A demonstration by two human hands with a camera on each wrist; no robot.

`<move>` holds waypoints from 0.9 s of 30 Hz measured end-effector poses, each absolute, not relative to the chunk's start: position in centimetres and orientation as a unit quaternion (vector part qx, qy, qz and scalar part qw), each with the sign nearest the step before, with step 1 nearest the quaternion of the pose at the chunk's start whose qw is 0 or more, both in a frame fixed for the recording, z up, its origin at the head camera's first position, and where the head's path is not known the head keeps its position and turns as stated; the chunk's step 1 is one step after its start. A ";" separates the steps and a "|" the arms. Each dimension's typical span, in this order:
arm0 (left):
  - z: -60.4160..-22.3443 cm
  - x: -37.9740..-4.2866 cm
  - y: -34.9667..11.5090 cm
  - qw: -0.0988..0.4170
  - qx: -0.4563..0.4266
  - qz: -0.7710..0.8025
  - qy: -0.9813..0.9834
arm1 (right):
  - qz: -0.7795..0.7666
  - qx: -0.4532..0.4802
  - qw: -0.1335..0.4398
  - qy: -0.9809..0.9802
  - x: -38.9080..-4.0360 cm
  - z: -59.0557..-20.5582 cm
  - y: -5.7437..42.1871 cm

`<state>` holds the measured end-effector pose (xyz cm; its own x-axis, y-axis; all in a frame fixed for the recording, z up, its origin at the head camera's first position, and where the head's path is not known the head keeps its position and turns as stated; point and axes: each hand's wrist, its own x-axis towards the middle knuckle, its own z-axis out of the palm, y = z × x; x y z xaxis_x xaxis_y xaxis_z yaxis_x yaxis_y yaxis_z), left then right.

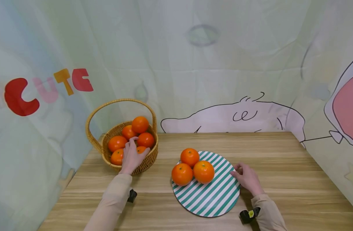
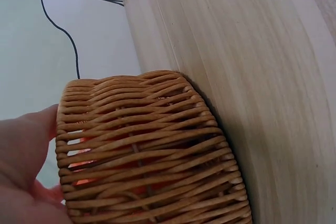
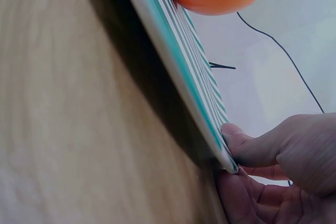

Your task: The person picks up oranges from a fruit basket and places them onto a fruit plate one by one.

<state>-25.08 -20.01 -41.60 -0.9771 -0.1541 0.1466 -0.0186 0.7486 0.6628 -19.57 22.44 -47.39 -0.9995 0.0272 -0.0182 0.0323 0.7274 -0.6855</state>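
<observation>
My left hand reaches over the front rim of a wicker basket with a tall handle. Its thumb and fingers straddle an orange near that rim; in the left wrist view the woven wall hides the fingertips. On the right, my right hand pinches the edge of a round board with green and white stripes. Seen from the right wrist, the thumb lies on top of the board's edge and fingers are below. Three oranges sit together on the board's far left part.
Several more oranges fill the basket, which stands at the back left of the wooden table. A printed cloth hangs behind the table and along its sides.
</observation>
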 end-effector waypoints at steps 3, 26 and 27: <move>-41.5 -25.3 -20.1 0.087 0.043 -0.356 -0.929 | -0.370 0.017 0.003 0.929 -19.5 -47.4 22.4; -41.4 -26.0 -20.8 0.025 0.030 -0.337 -0.941 | -0.369 0.015 0.004 0.929 -19.5 -47.3 22.4; -41.4 -26.0 -20.8 0.022 0.032 -0.336 -0.941 | -0.369 0.016 0.004 0.929 -19.5 -47.3 22.4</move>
<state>-26.05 -20.77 -41.41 -0.9970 -0.0754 0.0188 -0.0465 0.7725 0.6334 -19.49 22.39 -47.29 -0.9995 0.0258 -0.0193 0.0320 0.7271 -0.6858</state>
